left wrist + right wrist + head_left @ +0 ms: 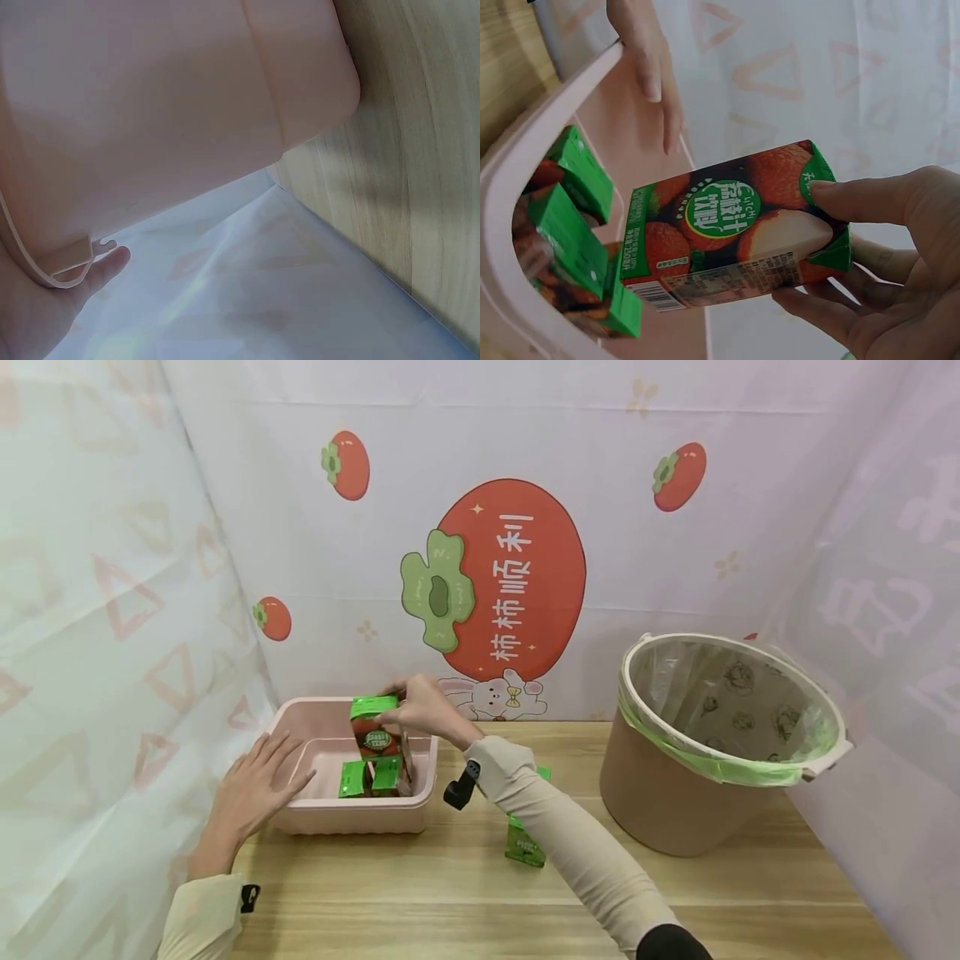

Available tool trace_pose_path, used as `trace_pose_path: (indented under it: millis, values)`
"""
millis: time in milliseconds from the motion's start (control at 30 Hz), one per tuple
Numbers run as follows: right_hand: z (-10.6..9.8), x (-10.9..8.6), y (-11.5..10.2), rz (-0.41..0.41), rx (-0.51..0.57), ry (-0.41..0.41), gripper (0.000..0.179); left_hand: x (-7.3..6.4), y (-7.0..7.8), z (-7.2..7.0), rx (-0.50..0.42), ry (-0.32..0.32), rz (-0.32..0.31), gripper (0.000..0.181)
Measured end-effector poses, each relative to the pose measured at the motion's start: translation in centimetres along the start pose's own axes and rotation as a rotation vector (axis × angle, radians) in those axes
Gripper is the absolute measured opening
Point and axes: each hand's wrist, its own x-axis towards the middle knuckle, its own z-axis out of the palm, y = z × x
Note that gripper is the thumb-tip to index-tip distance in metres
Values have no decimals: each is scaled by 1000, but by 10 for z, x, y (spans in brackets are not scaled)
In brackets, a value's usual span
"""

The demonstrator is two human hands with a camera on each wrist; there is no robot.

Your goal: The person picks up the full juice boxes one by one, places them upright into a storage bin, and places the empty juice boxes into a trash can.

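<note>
My right hand (429, 706) grips a lychee juice carton (712, 217) by one end, thumb on one side and fingers on the other. That red carton with green ends is held above the pink plastic basin (352, 818), near its right side. Inside the basin, several similar cartons (566, 240) stand close together, their green ends showing. My left hand (255, 785) rests on the basin's left rim, fingers extended over the inside. The left wrist view shows the basin's outer wall (150, 112) and part of that hand at the rim.
On the wooden table (360, 893), a green carton (525, 846) stands right of the basin, partly behind my right sleeve. Another green top (543, 772) peeks out beyond the sleeve. A brown bin (675, 810) with a plastic liner stands at the right. Printed cloth walls surround the table.
</note>
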Motion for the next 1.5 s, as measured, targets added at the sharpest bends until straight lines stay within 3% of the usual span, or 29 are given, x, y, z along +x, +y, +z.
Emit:
trace_pose_path:
  millis: [433, 633, 867, 1200, 1500]
  values:
    - [48, 14, -13, 3, 128, 51, 34, 0, 2, -1, -6, -21, -18, 71]
    - [65, 19, -16, -13, 121, 53, 32, 1, 2, -1, -26, -44, -47, 76]
    - [85, 22, -15, 12, 135, 75, 32, 1, 3, -1, -30, -22, -40, 79]
    - [102, 26, -17, -6, 125, 38, 35, 2, 1, -3, -38, -12, -59, 88]
    - [117, 24, -7, 47, 83, 38, 33, -1, 3, -3, -31, -9, -60, 86]
